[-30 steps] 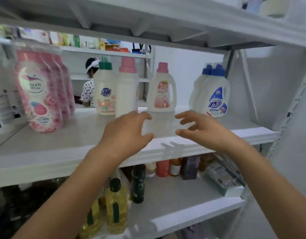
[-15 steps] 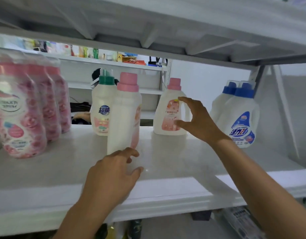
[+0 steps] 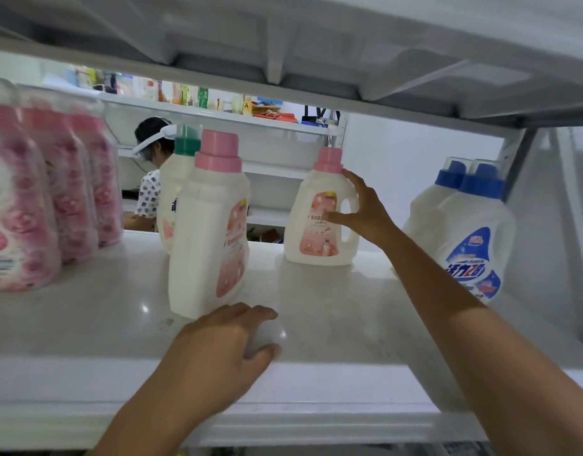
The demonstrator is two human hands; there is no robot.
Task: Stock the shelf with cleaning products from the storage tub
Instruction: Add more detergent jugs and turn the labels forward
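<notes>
At the far left the row of pink flower-printed refill packs (image 3: pixel 30 205) is blurred. Just right of it, the white plastic bottle with the green cap (image 3: pixel 178 179) stands behind the tall white plastic detergent bottle with the pink cap (image 3: pixel 211 232).

My left hand (image 3: pixel 218 350) has stayed near the front edge of the white shelf board (image 3: pixel 333 383), just short of that tall bottle's base. Its fingers are loosely bent and rest on the board, holding nothing I can make out.

The change is further right. Half a second ago my right hand (image 3: pixel 365 209) was only reaching beside the far white handled bottle with the pink cap and pink label (image 3: pixel 316 222). Now it grips that bottle, thumb across the label and fingers round the handle side at the shoulder.

The bottle stands upright near the back of the shelf, so I judge I am straightening stock already placed, not bringing a fresh item. The tub is out of view. Rightmost, the two white bottles with blue caps (image 3: pixel 474 232) stand clear of the hand.
</notes>
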